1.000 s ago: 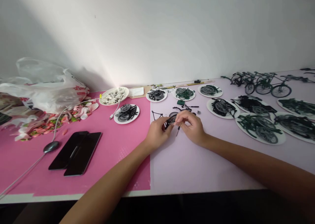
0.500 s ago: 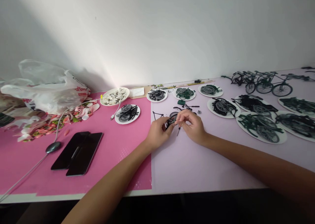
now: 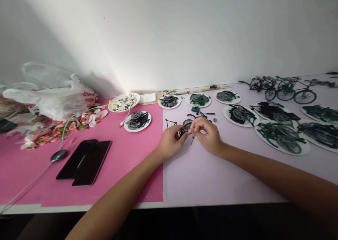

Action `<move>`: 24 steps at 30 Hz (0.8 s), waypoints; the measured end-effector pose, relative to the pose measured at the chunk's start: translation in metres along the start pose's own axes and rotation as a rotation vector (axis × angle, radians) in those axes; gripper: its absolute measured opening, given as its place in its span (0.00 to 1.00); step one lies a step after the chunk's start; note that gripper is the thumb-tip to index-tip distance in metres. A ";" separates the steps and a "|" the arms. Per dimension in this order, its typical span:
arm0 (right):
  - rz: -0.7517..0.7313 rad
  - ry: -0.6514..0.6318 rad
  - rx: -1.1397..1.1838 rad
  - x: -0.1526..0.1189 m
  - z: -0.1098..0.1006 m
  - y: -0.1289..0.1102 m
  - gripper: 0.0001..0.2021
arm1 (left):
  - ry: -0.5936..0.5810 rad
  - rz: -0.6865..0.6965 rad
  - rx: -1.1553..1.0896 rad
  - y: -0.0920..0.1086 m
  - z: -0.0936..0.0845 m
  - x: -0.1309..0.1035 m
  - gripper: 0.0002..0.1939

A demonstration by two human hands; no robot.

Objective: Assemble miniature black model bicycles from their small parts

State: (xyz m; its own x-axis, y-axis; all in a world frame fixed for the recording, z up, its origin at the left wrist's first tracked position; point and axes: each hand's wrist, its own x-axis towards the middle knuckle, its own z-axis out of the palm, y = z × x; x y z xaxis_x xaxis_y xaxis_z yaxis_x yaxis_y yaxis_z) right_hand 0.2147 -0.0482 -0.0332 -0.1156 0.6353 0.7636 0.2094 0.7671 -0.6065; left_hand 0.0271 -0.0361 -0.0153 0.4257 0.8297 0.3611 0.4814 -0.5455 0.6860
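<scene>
My left hand [image 3: 170, 141] is closed round a dark, curved toy bicycle part [image 3: 180, 132], which looks like a mudguard; the fingers cover much of it. Thumb and fingertips of my right hand [image 3: 208, 134] are pinched together at the right end of this part. Whatever the right fingertips grip is too small to make out. A thin dark rod-like piece [image 3: 192, 140] shows just under the right fingers. Behind the hands, a spoked wheel [image 3: 187, 123] is partly hidden, and a thin black bicycle frame [image 3: 171, 121] lies to its left.
Small loose parts, including a green block [image 3: 195, 109], lie beyond my hands. White plates of bicycle parts [image 3: 137, 121] stand around, several at the right. Assembled toy bicycles [image 3: 305, 96] stand far right. Left are two dark phones [image 3: 91, 164], a cable puck [image 3: 58, 156] and a plastic bag [image 3: 52, 99].
The camera view has shifted slightly, so everything sits a little further right. Both hands keep nearly the same pose at the curved part.
</scene>
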 end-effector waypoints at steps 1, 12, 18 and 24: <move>0.007 0.002 0.001 0.000 0.000 0.001 0.10 | 0.003 0.002 -0.005 0.000 0.000 0.000 0.14; 0.096 0.030 0.021 -0.004 0.002 0.002 0.10 | 0.010 0.039 -0.015 -0.002 0.000 -0.001 0.14; 0.085 0.066 0.006 -0.002 0.004 0.000 0.12 | 0.011 0.056 0.008 -0.003 -0.001 -0.002 0.13; 0.054 0.064 -0.061 0.000 0.003 -0.001 0.13 | 0.011 0.063 0.031 -0.004 -0.002 -0.002 0.13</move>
State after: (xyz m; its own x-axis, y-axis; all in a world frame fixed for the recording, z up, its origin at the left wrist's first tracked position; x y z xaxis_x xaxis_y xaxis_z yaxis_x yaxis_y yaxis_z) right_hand 0.2110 -0.0485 -0.0332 -0.0408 0.6668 0.7441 0.2721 0.7240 -0.6339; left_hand 0.0232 -0.0357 -0.0174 0.4473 0.7950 0.4098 0.4779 -0.5997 0.6418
